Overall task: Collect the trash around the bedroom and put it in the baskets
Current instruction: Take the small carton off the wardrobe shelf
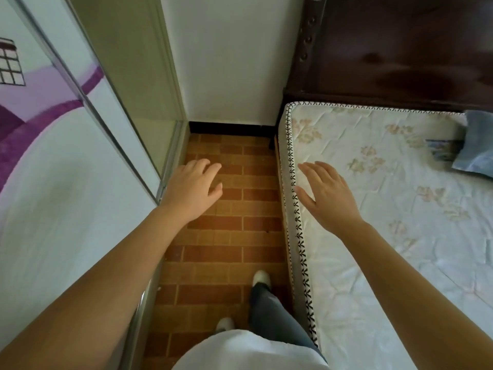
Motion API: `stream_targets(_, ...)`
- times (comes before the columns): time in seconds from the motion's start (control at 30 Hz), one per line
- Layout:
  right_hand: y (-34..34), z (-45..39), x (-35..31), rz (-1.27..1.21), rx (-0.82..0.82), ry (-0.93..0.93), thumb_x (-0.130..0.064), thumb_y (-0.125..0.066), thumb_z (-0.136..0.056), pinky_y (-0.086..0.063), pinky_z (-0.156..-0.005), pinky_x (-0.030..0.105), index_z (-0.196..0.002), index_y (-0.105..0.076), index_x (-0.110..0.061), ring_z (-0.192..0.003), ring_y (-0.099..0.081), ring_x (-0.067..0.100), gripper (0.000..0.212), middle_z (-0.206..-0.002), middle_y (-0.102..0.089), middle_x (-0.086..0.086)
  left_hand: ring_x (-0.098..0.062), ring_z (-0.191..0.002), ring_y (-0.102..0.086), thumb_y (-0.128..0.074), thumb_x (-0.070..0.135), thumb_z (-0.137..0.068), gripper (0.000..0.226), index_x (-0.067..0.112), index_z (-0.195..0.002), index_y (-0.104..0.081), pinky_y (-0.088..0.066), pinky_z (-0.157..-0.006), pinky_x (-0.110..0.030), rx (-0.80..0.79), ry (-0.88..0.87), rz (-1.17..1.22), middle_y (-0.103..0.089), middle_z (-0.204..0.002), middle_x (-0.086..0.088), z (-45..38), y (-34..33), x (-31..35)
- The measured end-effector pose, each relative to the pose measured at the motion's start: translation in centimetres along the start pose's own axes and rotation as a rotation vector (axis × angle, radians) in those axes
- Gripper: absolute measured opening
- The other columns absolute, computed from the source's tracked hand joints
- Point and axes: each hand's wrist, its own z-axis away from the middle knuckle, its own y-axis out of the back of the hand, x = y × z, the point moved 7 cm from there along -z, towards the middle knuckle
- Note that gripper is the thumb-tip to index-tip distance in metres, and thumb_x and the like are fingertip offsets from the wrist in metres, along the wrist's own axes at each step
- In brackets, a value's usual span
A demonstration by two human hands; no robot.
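Trash and baskets are both absent from view, so progress can only be judged as a search under way, with nothing being carried. The left hand [193, 186] hangs over the brown brick-patterned tile floor [232, 236], fingers loosely spread and holding nothing. The right hand [326, 192], also spread and empty, hovers above the edge of the pale floral quilted mattress [373, 209]. A blue folded cloth [472, 145] lies near the dark wooden headboard [400, 54]; a mirrored sliding wardrobe door [53, 142] stands left.
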Motion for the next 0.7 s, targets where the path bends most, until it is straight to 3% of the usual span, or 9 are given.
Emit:
stream_targets(0.17,-1.0,-7.6,2.0,0.012,-0.007,0.032,-0.04,-0.04,-0.094,-0.033,-0.107,0.043,-0.135,-0.04,-0.011,-0.132,-0.036,0.028,0.05,-0.137,-0.05,0.009,-0.025,-0.134,-0.038,-0.039,0.038,-0.095,0.052,0.017,-0.142,-0.033,-0.035,-0.106,-0.038,0.009,0.01,-0.004,-0.039,-0.147,-0.007,-7.0,0.3,-1.8)
stream_targets(0.3,-1.4,-14.7,4.3,0.016,-0.017,0.063,-0.049,-0.026,-0.09,-0.037,-0.104,0.042,-0.133,-0.042,-0.012,-0.129,-0.041,0.028,0.059,-0.134,-0.052,0.008,-0.025,-0.134,-0.038,-0.038,0.038,-0.095,0.052,0.018,-0.142,-0.033,-0.035,-0.107,-0.04,0.006,0.021,-0.027,-0.039,-0.147,-0.007,-14.1,0.5,-2.8)
stream_targets(0.43,-1.6,-22.2,7.1,-0.01,-0.064,0.075,-0.041,-0.038,-0.094,-0.031,-0.108,0.041,-0.136,-0.038,-0.014,-0.133,-0.035,0.025,0.05,-0.139,-0.047,0.006,-0.026,-0.135,-0.036,-0.038,0.038,-0.095,0.052,0.017,-0.142,-0.033,-0.033,-0.108,-0.04,0.016,0.038,-0.032,-0.038,-0.147,-0.008,-21.5,1.7,-3.3)
stream_targets(0.7,-1.6,-33.8,8.8,-0.032,-0.096,0.155,-0.04,-0.039,-0.094,-0.03,-0.11,0.041,-0.136,-0.038,-0.014,-0.133,-0.035,0.025,0.05,-0.138,-0.048,0.007,-0.026,-0.131,-0.041,-0.038,0.039,-0.094,0.052,0.016,-0.141,-0.035,-0.036,-0.108,-0.041,0.013,0.096,-0.049,-0.044,-0.143,-0.009,-31.4,2.8,-6.2)
